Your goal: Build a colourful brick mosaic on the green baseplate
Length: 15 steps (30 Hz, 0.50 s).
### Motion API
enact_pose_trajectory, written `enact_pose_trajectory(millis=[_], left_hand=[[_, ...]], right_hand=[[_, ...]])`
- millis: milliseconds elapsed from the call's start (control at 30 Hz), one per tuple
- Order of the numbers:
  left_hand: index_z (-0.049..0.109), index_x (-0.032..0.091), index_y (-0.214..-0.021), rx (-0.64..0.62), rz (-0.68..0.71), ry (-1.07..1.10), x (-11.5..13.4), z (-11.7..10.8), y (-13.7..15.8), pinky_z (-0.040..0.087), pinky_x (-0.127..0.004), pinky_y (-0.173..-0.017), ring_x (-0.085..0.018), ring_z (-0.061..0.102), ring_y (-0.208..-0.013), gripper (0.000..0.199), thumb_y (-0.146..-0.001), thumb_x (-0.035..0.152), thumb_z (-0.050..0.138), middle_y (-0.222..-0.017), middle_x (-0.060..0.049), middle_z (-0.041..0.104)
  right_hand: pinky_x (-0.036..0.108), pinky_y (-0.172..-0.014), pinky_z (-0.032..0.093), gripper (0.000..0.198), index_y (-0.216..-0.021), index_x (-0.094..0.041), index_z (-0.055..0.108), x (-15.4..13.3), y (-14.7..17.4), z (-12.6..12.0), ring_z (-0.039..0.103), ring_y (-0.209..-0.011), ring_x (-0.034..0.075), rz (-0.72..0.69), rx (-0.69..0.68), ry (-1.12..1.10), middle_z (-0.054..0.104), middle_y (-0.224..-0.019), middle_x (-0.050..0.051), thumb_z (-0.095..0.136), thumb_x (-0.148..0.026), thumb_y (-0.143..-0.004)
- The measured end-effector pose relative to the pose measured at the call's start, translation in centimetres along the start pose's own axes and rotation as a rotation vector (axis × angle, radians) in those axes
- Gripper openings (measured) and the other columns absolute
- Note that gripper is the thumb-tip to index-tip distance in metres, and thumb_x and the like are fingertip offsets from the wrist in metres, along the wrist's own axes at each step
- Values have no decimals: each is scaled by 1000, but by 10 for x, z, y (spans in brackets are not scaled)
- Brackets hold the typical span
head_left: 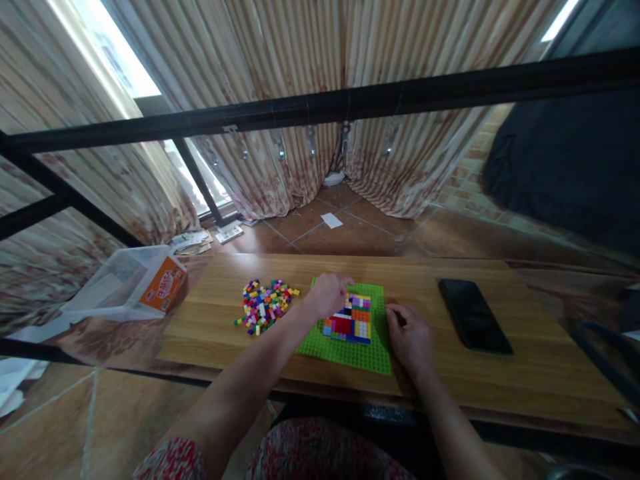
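Note:
A green studded baseplate lies on the wooden table, bearing a block of bricks in red, blue, yellow, white, orange and purple. My left hand reaches over the far left part of the plate, its fingers bent down at the top of the brick block. Whatever those fingertips hold, if anything, is hidden. Beside the plate's right edge rests my right hand, curled closed with thumb and forefinger near the edge. Its palm side cannot be seen. Left of the plate is a loose pile of small coloured bricks.
A black phone lies on the table at the right. Left of the table stands a clear plastic box with an orange label. A black metal bar crosses in front of the curtains. Papers lie on the floor.

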<state>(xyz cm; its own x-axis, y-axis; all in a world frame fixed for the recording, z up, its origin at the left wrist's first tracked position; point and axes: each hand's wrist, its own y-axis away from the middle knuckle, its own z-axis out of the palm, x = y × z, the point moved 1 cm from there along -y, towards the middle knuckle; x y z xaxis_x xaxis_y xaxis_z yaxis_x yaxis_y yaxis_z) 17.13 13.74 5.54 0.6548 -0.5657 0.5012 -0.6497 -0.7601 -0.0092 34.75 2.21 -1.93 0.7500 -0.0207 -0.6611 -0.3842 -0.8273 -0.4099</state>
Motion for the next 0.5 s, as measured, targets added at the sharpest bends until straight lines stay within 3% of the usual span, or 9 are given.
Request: enact_pose_trajectory(millis=[267,500], left_hand=[[72,17,-96,-159,28,-160,6,-12,-17,51,-24,-78,-15,65,-76,34,-69,5,55,-79,-1,72],[73,17,-89,-205,63,-186,10,-13,-28,49,-25,-84,-16,65,-82,29,-67,5,59,-79,-2,72]], right_hand=[[33,-76,47,32,-87,-18,69,2,0,1,63,-81,21,8,-1,3,69,-89,8,45,-39,-89],[32,-75,47,33,-86,-18,69,1,1,1,63,-80,20,12,9,16,70,-89,8,44,-40,-89]])
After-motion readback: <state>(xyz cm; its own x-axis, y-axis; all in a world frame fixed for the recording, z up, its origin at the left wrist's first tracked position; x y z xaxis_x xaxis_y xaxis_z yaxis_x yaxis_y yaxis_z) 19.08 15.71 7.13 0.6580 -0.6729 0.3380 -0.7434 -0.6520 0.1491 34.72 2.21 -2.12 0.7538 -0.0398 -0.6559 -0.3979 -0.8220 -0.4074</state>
